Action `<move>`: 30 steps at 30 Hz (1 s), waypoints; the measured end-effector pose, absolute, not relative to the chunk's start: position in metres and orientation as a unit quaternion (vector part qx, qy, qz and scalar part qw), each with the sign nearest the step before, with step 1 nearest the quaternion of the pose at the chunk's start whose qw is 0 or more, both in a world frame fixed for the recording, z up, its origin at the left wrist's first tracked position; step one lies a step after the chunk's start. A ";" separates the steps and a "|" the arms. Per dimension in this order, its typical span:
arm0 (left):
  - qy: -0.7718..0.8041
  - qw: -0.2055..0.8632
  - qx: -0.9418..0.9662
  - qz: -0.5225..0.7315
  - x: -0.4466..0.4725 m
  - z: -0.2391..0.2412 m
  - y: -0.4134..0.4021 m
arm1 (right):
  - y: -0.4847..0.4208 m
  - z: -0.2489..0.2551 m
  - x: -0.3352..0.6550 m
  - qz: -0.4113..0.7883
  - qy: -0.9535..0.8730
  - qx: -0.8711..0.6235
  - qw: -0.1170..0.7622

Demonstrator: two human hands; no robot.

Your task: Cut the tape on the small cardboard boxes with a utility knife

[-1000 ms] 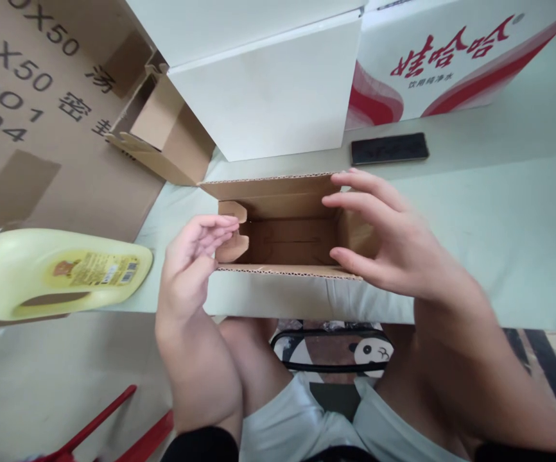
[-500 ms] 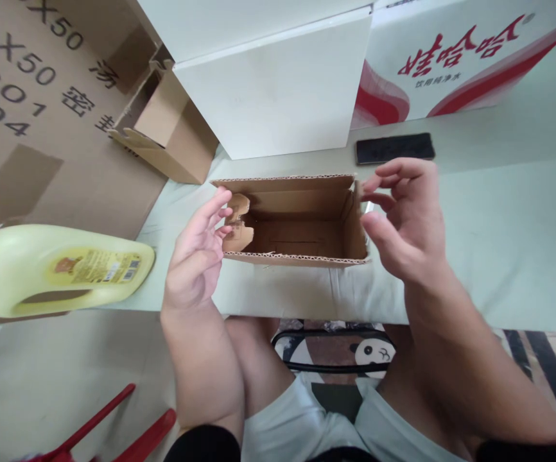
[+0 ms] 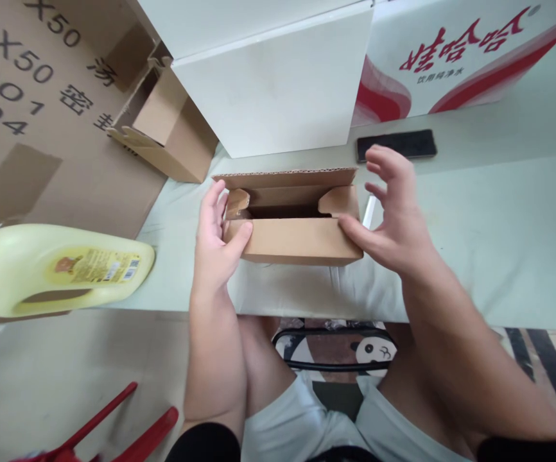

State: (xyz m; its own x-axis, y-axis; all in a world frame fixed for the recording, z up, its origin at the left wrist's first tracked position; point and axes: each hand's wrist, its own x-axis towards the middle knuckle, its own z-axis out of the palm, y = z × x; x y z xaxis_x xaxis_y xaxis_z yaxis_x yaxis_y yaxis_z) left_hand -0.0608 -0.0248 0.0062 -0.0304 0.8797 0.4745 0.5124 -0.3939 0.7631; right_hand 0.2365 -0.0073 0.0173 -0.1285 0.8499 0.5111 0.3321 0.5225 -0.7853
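Note:
A small brown cardboard box (image 3: 302, 247) stands on the cloth-covered table before me, its top partly open. Both end flaps lean inward, the far flap stands up, and the near flap lies folded over the front of the opening. My left hand (image 3: 217, 231) grips the left end, thumb on the near flap and fingers along the side. At the right front corner, the thumb of my right hand (image 3: 391, 215) presses the near flap, while its other fingers are spread in the air. The bottom of the inside is hidden in shadow.
A black phone (image 3: 396, 145) lies behind my right hand. White boxes (image 3: 278, 96) stand at the back. To the left are another small carton (image 3: 176, 128), a large printed carton (image 3: 13, 167) and a yellow bottle (image 3: 66, 269) on its side. The table's front edge (image 3: 307, 316) is near my lap.
The end flap on the right has come inward and the near flap has folded over the opening. Both thumbs have moved onto the near flap.

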 end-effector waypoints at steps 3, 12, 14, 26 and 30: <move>0.520 0.173 0.677 0.491 -0.060 0.004 -0.024 | -0.006 0.017 0.239 0.260 -0.747 -0.398 0.464; 0.561 0.179 0.776 0.225 -0.053 0.041 -0.043 | -0.005 0.017 0.243 0.300 -0.730 -0.427 0.442; 0.562 0.181 0.786 0.185 -0.053 0.046 -0.046 | -0.004 0.016 0.242 0.309 -0.720 -0.433 0.446; 0.613 0.175 0.708 0.305 -0.072 0.043 -0.036 | 0.009 -0.004 0.243 0.547 -0.465 -0.574 0.393; 0.619 0.172 0.660 0.390 -0.069 0.033 -0.032 | 0.006 0.006 0.243 0.566 -0.496 -0.472 0.460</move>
